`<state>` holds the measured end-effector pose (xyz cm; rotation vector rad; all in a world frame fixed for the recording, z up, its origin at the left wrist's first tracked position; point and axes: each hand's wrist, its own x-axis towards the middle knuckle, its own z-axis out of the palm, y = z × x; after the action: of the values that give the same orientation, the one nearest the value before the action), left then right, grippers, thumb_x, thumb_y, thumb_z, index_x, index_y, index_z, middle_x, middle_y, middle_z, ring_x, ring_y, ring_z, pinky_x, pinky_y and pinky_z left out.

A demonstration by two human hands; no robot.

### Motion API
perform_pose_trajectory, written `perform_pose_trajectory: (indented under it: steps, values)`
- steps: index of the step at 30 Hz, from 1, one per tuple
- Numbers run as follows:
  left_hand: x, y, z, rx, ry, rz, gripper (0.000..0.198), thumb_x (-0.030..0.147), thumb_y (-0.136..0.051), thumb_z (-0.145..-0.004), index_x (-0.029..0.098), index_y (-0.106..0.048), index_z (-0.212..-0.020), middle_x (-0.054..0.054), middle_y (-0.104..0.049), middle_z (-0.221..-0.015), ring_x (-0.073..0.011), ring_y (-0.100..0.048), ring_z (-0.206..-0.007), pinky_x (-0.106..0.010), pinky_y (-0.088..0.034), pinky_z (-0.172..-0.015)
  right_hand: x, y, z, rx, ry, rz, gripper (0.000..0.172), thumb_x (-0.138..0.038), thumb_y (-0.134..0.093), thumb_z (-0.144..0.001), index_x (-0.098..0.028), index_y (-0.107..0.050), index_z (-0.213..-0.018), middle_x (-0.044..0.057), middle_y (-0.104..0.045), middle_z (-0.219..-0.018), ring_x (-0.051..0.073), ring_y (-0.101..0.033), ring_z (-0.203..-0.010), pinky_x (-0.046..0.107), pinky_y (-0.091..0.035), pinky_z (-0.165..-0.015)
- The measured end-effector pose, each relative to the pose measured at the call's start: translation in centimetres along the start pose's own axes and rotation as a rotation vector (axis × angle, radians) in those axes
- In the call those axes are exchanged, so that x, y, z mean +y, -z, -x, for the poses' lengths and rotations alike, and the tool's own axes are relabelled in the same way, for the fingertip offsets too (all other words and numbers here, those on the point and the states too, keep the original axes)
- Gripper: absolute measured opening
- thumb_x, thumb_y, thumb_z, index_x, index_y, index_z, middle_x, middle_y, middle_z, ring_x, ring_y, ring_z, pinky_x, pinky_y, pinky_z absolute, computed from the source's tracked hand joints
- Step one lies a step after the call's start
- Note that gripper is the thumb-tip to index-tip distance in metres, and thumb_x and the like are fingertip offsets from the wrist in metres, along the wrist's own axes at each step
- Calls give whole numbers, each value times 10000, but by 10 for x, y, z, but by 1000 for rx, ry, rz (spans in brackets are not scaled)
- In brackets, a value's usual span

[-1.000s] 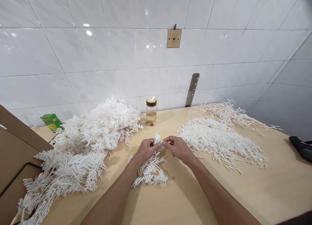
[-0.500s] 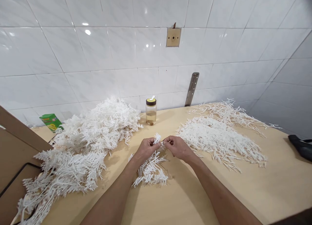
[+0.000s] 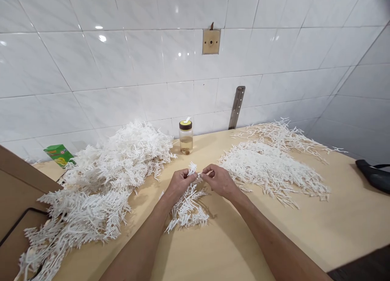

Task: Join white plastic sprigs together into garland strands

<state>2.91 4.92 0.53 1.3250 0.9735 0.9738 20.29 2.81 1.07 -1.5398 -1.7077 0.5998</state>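
Sprig: white; many-branched; apparently matte.

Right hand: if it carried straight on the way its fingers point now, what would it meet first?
The left hand, most likely its thumb, just beyond the small white bit the right hand seems to pinch; exact depth is unclear.

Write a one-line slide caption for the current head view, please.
Over a tabletop, both hands pinch white branching pieces between a taller white heap and a flatter one.
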Motion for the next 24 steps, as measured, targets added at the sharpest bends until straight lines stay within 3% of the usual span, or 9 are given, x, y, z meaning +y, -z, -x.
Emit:
perform_pose_trajectory:
  steps: [6,13,16,24]
  values:
    - [1,-1,0,9,-31,4,427,488,-756,-645,163,-481,-605,61,-358,-547,-70,-312,-519,-215,-238,-502,-4,-6,0,113,104,11,140,-267,-569,-797,-184,-680,-777,59,-693,-856,158,-617,-705,301,-494,-717]
    - [7,-1,3,-21,23,43,451,500,-794,-607,154,-504,-619,59,-403,-539,-64,-339,-498,-207,-259,-483,-6,-7,2,-93,-199,-374,202,-338,-604,-791,-155,-668,-848,4,-641,-696,85,-529,-431,214,-430,-422]
    - [6,1,3,-54,40,72,448,495,-802,-603,150,-521,-645,52,-435,-553,-70,-371,-502,-209,-280,-490,-7,-6,2,-135,-200,-471,216,-353,-613,-794,-148,-656,-847,1,-634,-728,68,-534,-437,193,-420,-417]
    - [4,0,2,-49,29,63,434,477,-790,-631,153,-501,-642,57,-418,-544,-65,-355,-496,-205,-261,-481,-1,-8,1,-136,-179,-459,220,-356,-606,-806,-147,-647,-858,1,-645,-752,59,-540,-442,188,-436,-442]
